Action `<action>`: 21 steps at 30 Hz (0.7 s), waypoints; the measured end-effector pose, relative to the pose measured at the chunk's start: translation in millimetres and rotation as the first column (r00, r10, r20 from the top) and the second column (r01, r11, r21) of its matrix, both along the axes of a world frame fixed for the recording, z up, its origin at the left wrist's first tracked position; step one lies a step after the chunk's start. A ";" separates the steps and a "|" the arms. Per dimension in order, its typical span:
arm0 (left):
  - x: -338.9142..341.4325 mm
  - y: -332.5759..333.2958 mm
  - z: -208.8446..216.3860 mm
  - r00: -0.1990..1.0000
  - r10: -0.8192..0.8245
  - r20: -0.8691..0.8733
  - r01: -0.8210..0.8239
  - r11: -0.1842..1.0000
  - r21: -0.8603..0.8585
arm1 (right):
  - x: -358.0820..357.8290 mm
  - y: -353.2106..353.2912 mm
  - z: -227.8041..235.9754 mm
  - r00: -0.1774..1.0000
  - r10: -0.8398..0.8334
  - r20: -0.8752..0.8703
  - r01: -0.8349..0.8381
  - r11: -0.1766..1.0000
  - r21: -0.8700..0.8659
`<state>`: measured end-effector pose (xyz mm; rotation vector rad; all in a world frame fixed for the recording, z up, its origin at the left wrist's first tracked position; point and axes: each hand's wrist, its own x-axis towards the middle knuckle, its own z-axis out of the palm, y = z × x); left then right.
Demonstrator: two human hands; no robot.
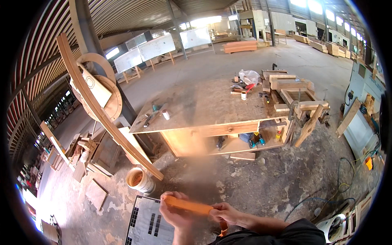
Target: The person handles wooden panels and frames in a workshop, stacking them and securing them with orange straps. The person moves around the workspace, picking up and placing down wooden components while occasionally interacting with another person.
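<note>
A flat orange strip [188, 205], smeared by motion, is held level between my two hands. It looks like a piece of wood, but its exact kind does not show. My left hand [174, 213] wraps round its left end. At the other end, my right hand [228, 214] pinches the strip between thumb and fingers. Below my left hand is a grey flat surface [149, 222] with dark slots. A smaller orange thing [223, 228] shows beneath my right hand, mostly hidden.
Ahead stands a wooden workbench [183, 110] with tools and clamped wooden frames [300, 96]. A white bucket [141, 181] is on the floor beside a tall curved wooden piece [100, 112]. Cables [347, 175] lie at right, near another bucket [332, 226].
</note>
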<state>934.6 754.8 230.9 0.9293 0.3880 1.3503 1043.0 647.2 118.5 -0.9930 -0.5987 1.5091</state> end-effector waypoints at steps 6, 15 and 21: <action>-18.7 0.0 17.7 0.507 0.714 -0.483 0.682 0.011 0.732 | 9.1 -7.8 3.4 0.978 -0.017 0.208 0.027 0.998 -0.048; -29.0 -4.8 -34.5 0.185 0.255 -0.949 0.928 0.272 0.254 | 22.4 -25.4 31.3 0.861 0.300 0.411 -0.199 0.942 -0.269; -39.4 -0.1 -33.3 0.541 -0.112 -0.833 0.686 0.632 0.360 | 35.3 -33.4 5.7 0.958 0.212 0.192 -0.194 0.975 -0.107</action>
